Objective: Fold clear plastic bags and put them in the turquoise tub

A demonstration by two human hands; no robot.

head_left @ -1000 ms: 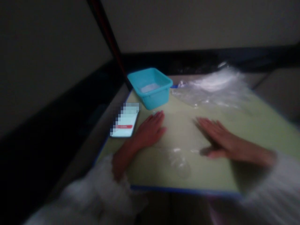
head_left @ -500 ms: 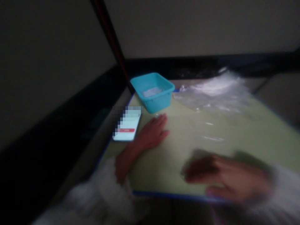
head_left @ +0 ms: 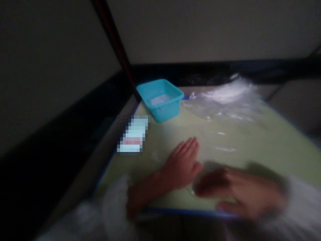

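Left hand (head_left: 182, 164), flat and gripping nothing, has moved over the clear plastic (head_left: 224, 149), bringing 2 hands close; curled right hand's (head_left: 243, 192) grip: cannot tell.

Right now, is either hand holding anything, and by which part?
The left hand lies flat on clear plastic, not gripping it. The right hand is nearby, blurred; whether its fingers hold an edge cannot be told.

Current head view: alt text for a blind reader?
A left hand lies palm-down over clear plastic on a yellowish table, the blurred right hand beside it. Beyond sit a turquoise basket and crumpled plastic heap; a phone lies left.
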